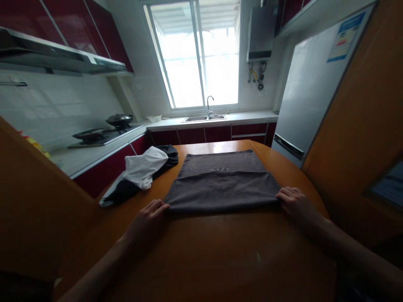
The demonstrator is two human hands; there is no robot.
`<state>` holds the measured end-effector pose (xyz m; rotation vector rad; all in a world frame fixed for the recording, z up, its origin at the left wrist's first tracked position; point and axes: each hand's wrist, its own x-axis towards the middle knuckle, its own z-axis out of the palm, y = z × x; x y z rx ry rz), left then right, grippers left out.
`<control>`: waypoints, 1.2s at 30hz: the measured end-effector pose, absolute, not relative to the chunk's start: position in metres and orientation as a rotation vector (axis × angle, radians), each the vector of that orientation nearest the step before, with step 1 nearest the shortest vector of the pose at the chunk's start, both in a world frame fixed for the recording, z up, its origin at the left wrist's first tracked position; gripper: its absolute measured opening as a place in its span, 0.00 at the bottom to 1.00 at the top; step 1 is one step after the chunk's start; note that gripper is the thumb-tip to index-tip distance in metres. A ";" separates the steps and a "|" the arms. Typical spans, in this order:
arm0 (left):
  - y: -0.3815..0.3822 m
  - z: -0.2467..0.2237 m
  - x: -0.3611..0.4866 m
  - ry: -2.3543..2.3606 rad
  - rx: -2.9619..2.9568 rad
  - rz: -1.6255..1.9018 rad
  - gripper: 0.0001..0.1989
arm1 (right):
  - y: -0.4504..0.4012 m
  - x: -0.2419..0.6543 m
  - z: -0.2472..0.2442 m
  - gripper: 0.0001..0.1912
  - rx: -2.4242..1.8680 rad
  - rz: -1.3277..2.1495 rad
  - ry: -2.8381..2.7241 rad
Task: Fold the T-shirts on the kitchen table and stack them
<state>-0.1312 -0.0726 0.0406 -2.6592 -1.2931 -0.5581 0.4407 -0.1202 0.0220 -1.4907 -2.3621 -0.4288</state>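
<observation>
A dark grey garment (220,191), its exact kind unclear, lies folded over on itself on the wooden table (214,247). The folded part covers the near portion, and the layer beneath shows toward the window. My left hand (153,210) pinches its near left corner. At the near right corner, my right hand (291,200) grips the cloth with fingers closed. Between both hands the near edge runs almost straight, and a few small wrinkles show across the middle.
White and black clothes (146,165) are heaped at the table's left. Beyond are a counter with a sink (204,118), a stove (103,136) with pans, and a window. A fridge (315,79) stands at the right, beside a wooden panel (355,126).
</observation>
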 end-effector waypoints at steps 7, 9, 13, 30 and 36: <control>-0.176 0.038 -0.182 -1.280 -2.715 -0.574 0.17 | -0.213 0.420 0.002 0.12 -1.386 -0.340 -2.350; -0.204 0.031 -0.195 -1.324 -2.698 -0.617 0.20 | -0.232 0.422 -0.005 0.12 -1.371 -0.291 -2.335; -0.242 0.015 -0.206 -1.507 -2.639 -0.683 0.20 | -0.254 0.436 -0.016 0.12 -1.346 -0.237 -2.259; -0.245 0.037 -0.184 -2.751 -2.210 -0.849 0.30 | -0.249 0.434 0.011 0.21 -2.083 0.724 -1.337; -0.239 0.048 -0.182 -2.745 -2.345 -0.821 0.29 | -0.248 0.442 0.011 0.17 -1.982 0.700 -1.409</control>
